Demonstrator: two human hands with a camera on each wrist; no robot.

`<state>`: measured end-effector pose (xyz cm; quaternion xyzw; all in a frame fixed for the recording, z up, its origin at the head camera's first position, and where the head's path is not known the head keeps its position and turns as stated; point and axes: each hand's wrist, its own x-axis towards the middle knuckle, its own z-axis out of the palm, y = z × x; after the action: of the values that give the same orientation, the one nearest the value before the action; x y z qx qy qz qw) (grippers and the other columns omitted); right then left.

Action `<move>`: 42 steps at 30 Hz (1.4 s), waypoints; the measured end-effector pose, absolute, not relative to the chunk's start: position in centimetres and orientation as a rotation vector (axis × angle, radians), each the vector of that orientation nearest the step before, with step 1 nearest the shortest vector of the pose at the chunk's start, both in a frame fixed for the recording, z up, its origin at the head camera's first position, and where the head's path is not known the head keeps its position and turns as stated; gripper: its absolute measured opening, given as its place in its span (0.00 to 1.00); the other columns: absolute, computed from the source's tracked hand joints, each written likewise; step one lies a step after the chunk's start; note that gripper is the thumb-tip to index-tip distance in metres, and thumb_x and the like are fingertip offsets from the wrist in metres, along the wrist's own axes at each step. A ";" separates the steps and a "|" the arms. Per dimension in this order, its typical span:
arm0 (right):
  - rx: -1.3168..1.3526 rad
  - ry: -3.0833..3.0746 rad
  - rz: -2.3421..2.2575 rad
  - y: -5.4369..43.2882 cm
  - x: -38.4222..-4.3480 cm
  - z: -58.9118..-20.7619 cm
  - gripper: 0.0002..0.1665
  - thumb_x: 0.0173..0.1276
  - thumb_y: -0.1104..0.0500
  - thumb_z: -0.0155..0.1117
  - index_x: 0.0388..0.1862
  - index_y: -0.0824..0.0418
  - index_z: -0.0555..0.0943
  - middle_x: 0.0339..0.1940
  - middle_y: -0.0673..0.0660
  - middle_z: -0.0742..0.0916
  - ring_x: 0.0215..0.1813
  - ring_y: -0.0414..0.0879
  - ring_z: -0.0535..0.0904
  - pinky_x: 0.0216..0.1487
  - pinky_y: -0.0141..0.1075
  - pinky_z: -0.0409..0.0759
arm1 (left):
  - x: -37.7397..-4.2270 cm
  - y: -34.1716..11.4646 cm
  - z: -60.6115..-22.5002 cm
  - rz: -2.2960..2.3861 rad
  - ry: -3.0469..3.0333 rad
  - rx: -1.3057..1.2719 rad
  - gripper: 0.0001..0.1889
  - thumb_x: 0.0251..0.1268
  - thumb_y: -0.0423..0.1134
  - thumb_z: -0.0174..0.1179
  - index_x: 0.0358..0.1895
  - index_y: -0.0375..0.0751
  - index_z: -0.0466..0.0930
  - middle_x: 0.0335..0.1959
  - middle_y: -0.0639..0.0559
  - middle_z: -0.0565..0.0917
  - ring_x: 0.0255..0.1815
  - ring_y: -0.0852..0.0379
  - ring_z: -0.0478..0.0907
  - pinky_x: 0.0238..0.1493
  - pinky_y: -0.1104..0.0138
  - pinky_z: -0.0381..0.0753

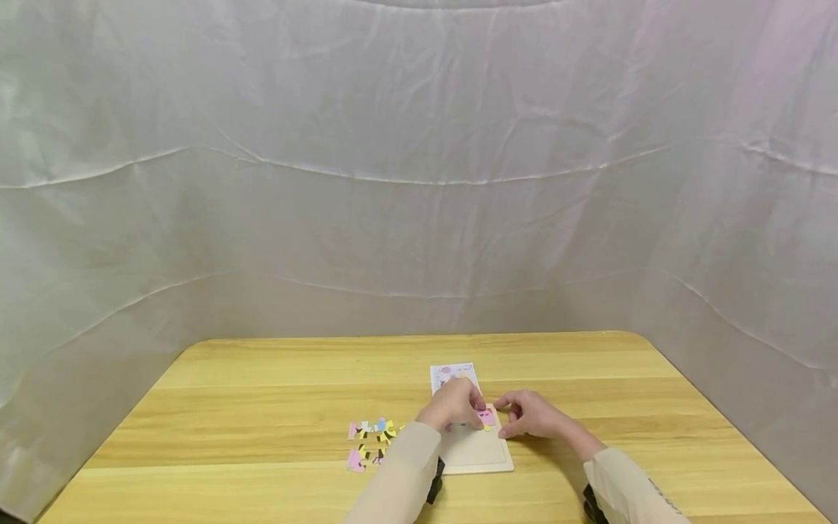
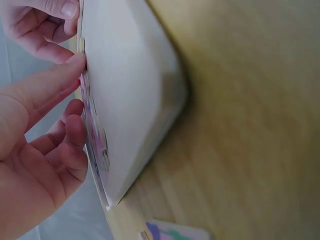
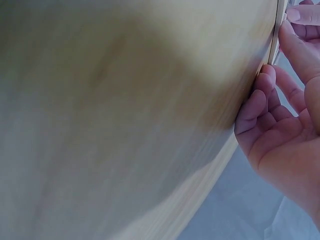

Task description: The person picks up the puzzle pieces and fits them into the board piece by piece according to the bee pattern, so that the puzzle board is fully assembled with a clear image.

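Note:
A pale wooden puzzle board (image 1: 473,453) lies on the table in front of the person. Over its upper right part is the left hand (image 1: 453,404), whose thumb and finger pinch a pink puzzle piece (image 1: 486,417) at the board's surface. In the left wrist view the thumb (image 2: 60,72) meets the board's face, and several colourful pieces (image 2: 97,130) sit along that side. The right hand (image 1: 533,415) touches the board's upper right corner and right edge with relaxed, bent fingers. From the right wrist, its thumb (image 3: 295,50) reaches the board's edge.
Loose puzzle pieces (image 1: 376,429), pink, yellow, black and blue, lie in two rough rows left of the board. A printed picture card (image 1: 452,371) sits just behind it. The wooden table (image 1: 275,393) backs onto a grey cloth curtain (image 1: 406,240).

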<state>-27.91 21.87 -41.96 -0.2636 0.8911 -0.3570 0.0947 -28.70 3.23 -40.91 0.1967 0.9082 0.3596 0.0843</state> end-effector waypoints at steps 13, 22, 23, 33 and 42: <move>-0.781 2.633 -1.072 21.7 -27.9 -42.0 0.28 0.49 0.62 0.70 0.47 0.75 0.74 0.17 0.50 0.74 0.20 0.37 0.65 0.20 0.27 0.63 | -28.9 3.3 -41.3 1.037 2.761 0.645 0.11 0.35 0.29 0.72 0.28 0.40 0.84 0.21 0.56 0.76 0.21 0.63 0.68 0.10 0.70 0.67; -0.779 2.641 -1.060 21.7 -28.2 -42.2 0.27 0.49 0.61 0.70 0.47 0.74 0.74 0.17 0.49 0.74 0.20 0.37 0.65 0.21 0.27 0.63 | -29.0 3.0 -41.3 1.080 2.736 0.651 0.10 0.37 0.28 0.71 0.28 0.38 0.83 0.21 0.56 0.77 0.20 0.63 0.68 0.12 0.70 0.68; -0.777 2.641 -1.060 21.7 -28.2 -42.2 0.27 0.49 0.61 0.70 0.46 0.73 0.74 0.17 0.49 0.74 0.20 0.37 0.65 0.21 0.27 0.63 | -29.1 3.0 -41.4 1.088 2.734 0.665 0.10 0.37 0.28 0.71 0.28 0.38 0.83 0.22 0.56 0.77 0.21 0.63 0.68 0.14 0.71 0.69; -0.753 2.648 -1.057 21.8 -28.2 -42.2 0.29 0.48 0.60 0.71 0.47 0.74 0.74 0.18 0.50 0.74 0.21 0.39 0.66 0.21 0.28 0.64 | -29.8 1.1 -41.6 1.191 2.759 0.744 0.02 0.50 0.32 0.64 0.26 0.37 0.83 0.21 0.57 0.79 0.20 0.66 0.70 0.23 0.74 0.71; -0.710 2.655 -1.055 21.7 -27.9 -41.8 0.29 0.49 0.61 0.71 0.48 0.74 0.74 0.19 0.51 0.74 0.22 0.40 0.66 0.22 0.29 0.63 | -29.5 -1.5 -41.6 1.283 2.730 0.748 0.04 0.54 0.32 0.61 0.25 0.37 0.82 0.22 0.57 0.77 0.22 0.64 0.68 0.23 0.72 0.70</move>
<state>-27.95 21.67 -41.75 -0.2400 0.8975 -0.3566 0.0989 -29.48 -1.54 -41.64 0.2408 0.8782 0.4129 0.0170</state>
